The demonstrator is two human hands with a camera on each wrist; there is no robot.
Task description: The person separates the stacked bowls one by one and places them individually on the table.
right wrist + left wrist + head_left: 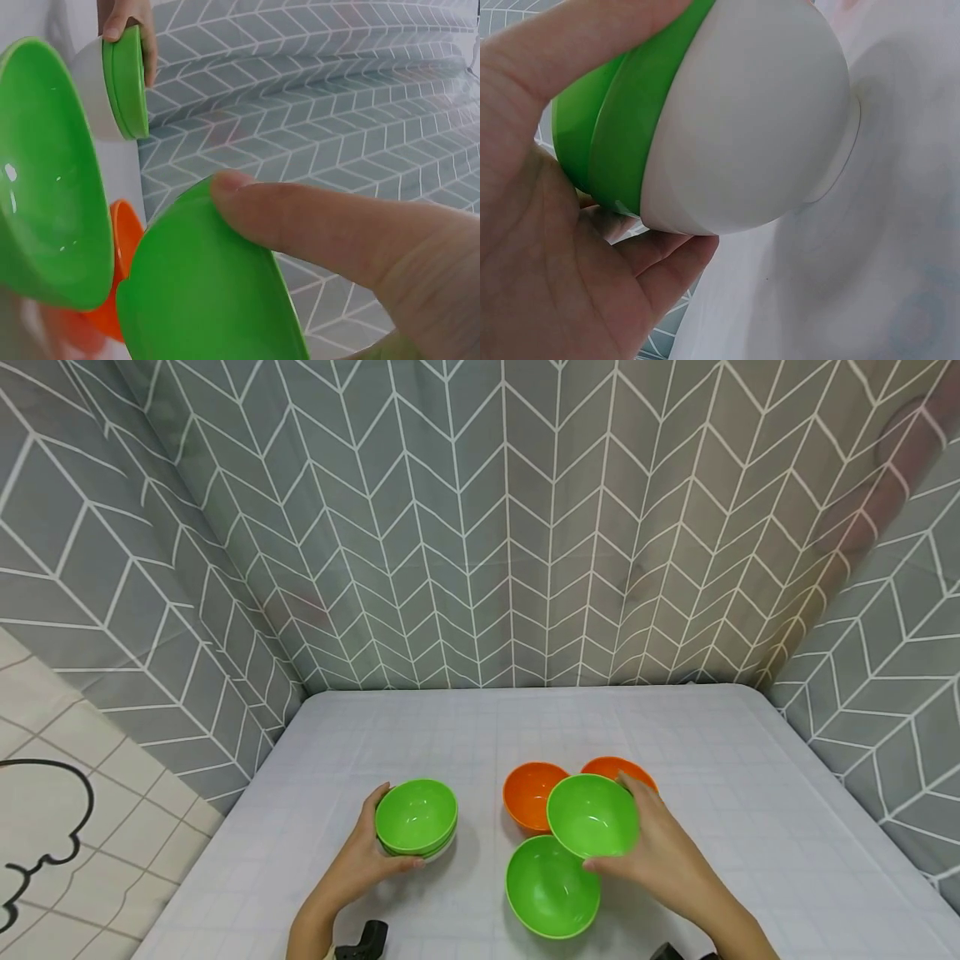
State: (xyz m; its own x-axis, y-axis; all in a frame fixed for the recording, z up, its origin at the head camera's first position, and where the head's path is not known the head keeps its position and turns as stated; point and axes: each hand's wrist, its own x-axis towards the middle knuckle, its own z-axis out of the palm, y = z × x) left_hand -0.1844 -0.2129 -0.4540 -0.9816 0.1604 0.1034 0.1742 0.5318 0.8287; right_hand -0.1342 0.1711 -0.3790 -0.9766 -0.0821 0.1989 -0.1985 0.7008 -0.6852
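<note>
My left hand [360, 864] grips a stack of nested bowls [416, 817] at the left of the table, thumb and fingers spread round its sides. The left wrist view shows green bowls [615, 142] set inside a white bowl [757, 112] at the bottom. With thumb and fingers at its rim, my right hand [656, 843] holds a single green bowl [592, 817], raised and partly in front of its neighbours. Nearer me sits another green bowl [551, 897]. Behind the held bowl are two orange bowls [528, 795], the right one [618, 766] largely hidden.
A white cloth [405, 727] with faint grid lines covers the table. Grey curtains [480, 527] with white chevron lines hang behind it and at both sides. Pale tiled flooring [97, 810] shows at the left.
</note>
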